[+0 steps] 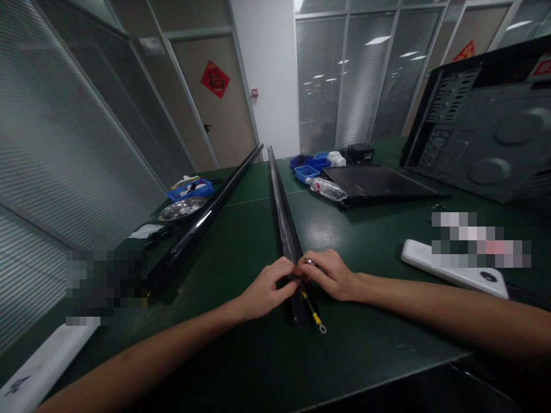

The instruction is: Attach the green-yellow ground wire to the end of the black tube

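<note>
A long black metal rail (pixel 282 212) lies lengthwise away from me on the green table. Over its near end, my left hand (pixel 269 289) and my right hand (pixel 331 275) meet, fingertips pinched together; the right one wears a ring. Whatever small thing sits between the fingertips is hidden. From just beneath them a green-and-yellow grounding wire (pixel 310 305) comes out, and its bare ring terminal (pixel 322 328) hangs past the rail toward me. Both hands are closed and touch the rail's near end.
Left of my hands runs a second black rail (pixel 206 218), beside a steel bowl (pixel 185 207) and a blue basket (pixel 191 189). Rightward are a water bottle (pixel 327 188), a dark flat panel (pixel 379 180), a white handheld device (pixel 456 269) and a large computer case (pixel 482 132).
</note>
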`<state>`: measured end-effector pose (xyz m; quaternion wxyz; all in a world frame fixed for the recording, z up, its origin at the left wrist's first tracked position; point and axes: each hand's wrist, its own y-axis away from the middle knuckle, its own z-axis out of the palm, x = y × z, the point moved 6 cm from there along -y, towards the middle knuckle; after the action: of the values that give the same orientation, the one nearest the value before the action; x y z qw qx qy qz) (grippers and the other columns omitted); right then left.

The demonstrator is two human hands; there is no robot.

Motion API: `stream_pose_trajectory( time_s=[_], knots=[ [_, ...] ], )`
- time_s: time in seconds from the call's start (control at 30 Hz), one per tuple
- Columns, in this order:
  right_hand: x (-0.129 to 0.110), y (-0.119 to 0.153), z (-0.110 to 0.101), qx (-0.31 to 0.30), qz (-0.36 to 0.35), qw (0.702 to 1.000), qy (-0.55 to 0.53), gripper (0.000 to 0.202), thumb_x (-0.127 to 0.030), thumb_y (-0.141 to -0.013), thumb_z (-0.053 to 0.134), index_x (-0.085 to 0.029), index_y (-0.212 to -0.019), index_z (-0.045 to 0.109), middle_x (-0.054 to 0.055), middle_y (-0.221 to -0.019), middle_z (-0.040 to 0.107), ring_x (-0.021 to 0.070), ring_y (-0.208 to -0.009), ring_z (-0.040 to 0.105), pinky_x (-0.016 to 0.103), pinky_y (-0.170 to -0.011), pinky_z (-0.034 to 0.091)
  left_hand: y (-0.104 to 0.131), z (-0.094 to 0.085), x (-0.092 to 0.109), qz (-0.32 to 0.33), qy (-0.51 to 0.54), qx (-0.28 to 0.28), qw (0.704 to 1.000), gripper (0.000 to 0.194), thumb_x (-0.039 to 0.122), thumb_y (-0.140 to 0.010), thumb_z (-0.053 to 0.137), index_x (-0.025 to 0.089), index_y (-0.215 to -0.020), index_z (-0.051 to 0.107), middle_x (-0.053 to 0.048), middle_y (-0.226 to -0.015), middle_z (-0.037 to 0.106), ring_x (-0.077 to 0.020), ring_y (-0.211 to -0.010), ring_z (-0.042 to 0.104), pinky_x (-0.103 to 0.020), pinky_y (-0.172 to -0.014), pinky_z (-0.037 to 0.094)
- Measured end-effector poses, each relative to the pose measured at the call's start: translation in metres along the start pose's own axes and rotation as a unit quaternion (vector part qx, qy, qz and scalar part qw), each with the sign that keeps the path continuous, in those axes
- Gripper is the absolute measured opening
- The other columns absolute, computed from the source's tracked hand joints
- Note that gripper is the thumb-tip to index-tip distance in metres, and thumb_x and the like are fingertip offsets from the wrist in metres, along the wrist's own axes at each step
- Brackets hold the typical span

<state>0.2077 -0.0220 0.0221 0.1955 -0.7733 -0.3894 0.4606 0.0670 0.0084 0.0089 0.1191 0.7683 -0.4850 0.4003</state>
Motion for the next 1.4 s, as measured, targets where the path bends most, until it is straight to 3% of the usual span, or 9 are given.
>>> stream_pose_trajectory(
  time_s=[0.9, 1.4],
  knots=[
    [-0.0001, 0.0016, 0.0002, -0.002, -0.011, 1.0, -0.007, 0.025, -0.024, -0.107, 0.042, -0.016, -0.093, 0.06, 0.0, -0.074, 0.061, 0.0116, -0.062, 0.062, 0.022, -0.062, 0.048, 0.0003, -0.0004, 0.0028, -0.002, -0.004, -0.003, 1.0, 0.013, 0.021, -0.1, 0.054, 0.018, -0.103, 0.066, -0.005, -0.102, 0.065, -0.0215, -0.1, 0.058, -0.034, -0.093, 0.046],
    [0.0016, 0.0014, 0.0008, -0.005, 0.0, 1.0, -0.016, 0.028, -0.029, -0.109, 0.041, -0.016, -0.095, 0.062, 0.001, -0.076, 0.064, 0.0114, -0.064, 0.064, 0.022, -0.065, 0.05, -0.0013, -0.0001, 0.0039, 0.014, -0.005, 0.004, 1.0, 0.012, 0.02, -0.099, 0.055, 0.017, -0.1, 0.066, -0.006, -0.101, 0.066, -0.0216, -0.099, 0.059, -0.034, -0.093, 0.046]
  ],
)
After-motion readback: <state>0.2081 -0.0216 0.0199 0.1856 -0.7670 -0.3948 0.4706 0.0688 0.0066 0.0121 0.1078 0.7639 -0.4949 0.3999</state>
